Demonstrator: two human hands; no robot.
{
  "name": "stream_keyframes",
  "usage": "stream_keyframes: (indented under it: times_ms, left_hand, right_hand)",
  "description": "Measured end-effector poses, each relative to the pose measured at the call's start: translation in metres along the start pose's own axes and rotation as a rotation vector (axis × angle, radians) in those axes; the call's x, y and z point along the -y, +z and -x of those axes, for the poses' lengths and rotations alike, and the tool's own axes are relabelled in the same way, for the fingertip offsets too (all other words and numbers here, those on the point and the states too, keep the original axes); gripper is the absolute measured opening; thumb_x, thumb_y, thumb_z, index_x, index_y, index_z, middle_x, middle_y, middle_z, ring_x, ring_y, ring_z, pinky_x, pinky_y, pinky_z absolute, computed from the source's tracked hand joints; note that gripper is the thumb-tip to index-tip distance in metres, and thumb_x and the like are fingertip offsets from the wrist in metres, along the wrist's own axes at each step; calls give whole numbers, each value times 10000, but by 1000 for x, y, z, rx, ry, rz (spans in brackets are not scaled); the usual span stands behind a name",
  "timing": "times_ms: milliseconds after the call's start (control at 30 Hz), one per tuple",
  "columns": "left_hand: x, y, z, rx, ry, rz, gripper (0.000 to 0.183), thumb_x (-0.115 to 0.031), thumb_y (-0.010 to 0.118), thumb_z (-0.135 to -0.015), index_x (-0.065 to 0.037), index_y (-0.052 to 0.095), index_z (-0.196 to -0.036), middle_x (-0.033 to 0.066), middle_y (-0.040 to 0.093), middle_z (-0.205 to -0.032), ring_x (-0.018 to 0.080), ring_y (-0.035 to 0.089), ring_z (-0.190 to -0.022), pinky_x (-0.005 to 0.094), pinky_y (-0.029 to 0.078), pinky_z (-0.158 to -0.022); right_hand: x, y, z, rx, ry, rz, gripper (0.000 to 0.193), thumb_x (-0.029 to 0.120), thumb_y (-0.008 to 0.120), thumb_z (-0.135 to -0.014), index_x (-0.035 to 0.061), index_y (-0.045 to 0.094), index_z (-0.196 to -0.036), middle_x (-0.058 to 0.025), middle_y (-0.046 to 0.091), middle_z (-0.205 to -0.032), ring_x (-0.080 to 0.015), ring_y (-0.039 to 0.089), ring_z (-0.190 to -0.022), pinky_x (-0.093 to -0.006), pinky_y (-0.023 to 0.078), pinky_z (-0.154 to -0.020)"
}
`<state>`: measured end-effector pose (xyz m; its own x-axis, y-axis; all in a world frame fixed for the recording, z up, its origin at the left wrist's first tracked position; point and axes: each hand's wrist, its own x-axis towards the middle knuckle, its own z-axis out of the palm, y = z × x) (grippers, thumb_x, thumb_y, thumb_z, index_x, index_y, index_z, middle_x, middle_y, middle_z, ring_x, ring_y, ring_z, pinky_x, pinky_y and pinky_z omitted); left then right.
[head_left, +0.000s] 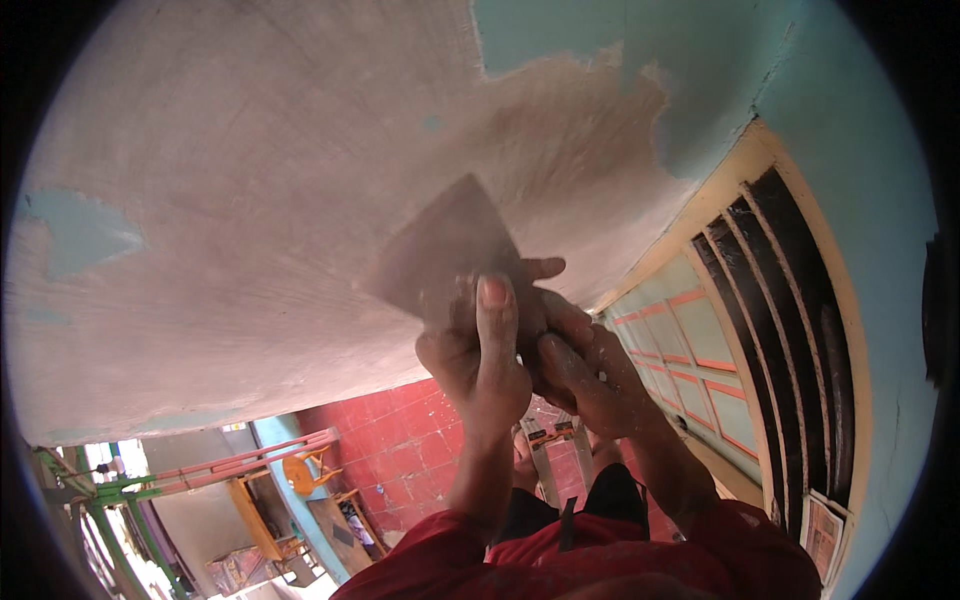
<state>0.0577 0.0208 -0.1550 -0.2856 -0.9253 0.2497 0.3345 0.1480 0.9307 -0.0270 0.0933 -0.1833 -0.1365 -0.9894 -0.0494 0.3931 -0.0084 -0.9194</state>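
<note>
Closest in, red sleeves and dark shorts along the lower edge, both forearms reaching up from there. Left hand: grip closed on a flat, dark grey-brown plate, thumb laid straight along its near face. Right hand: fingers bent in beside the plate's lower right side, pale specks on the skin; hold partly hidden, cannot tell how tightly it is closed or on what. One fingertip shows past the plate's right edge. Plate set aslant, one corner pointing up, in front of a wall; blurred, contact with it unclear.

Wall mostly dull pinkish-grey with streaky marks, ragged pale blue-green patches at left and upper right. On the right, dark slats in a cream frame, a small framed picture near the bottom of it. Below, between the legs, a wooden frame with an orange-brown fitting.

Farther down, red tiled floor; panelled doors, pale green with orange strips. Far lower left: orange stool, green and pink poles, bright window openings behind
</note>
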Motion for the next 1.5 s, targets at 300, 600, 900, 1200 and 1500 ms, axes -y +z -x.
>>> stream_keyframes:
  times_ms: [300,600,900,1200,1500]
  left_hand:
    - [-12,23,-23,-6,-49,3,481,-338,516,-1031,108,668,-939,129,647,-609,136,604,-519,243,445,-499]
    - [-10,32,-28,-70,20,-58,515,-351,507,-1033,96,701,-867,80,611,-546,104,569,-497,233,413,-476]
    - [-18,39,-29,-68,29,-53,477,-313,501,-1038,78,705,-855,61,596,-531,81,548,-483,226,399,-469]
    - [-22,40,-28,-70,-20,-33,475,-308,516,-1033,88,702,-847,66,595,-531,87,565,-490,227,402,-470]
    - [-32,45,-32,-65,6,-14,471,-302,529,-1028,94,701,-839,66,608,-543,90,575,-490,226,398,-459]
  right_hand:
    - [14,11,-9,-154,31,-78,366,305,419,-1057,-8,597,-990,20,480,-615,-37,425,-559,-224,312,-482]
    - [34,15,-10,-201,18,-70,386,341,432,-1049,-2,592,-970,33,442,-589,-36,391,-525,-227,294,-463]
    - [41,16,-8,-228,56,-93,439,420,452,-1038,20,592,-926,46,436,-590,-34,373,-503,-230,279,-442]
    - [47,20,-3,-296,55,-15,457,417,446,-1038,-5,613,-977,39,454,-580,-30,378,-487,-223,278,-432]
    - [60,25,-2,-297,47,1,476,423,444,-1037,4,577,-856,34,447,-559,-35,376,-480,-230,264,-427]
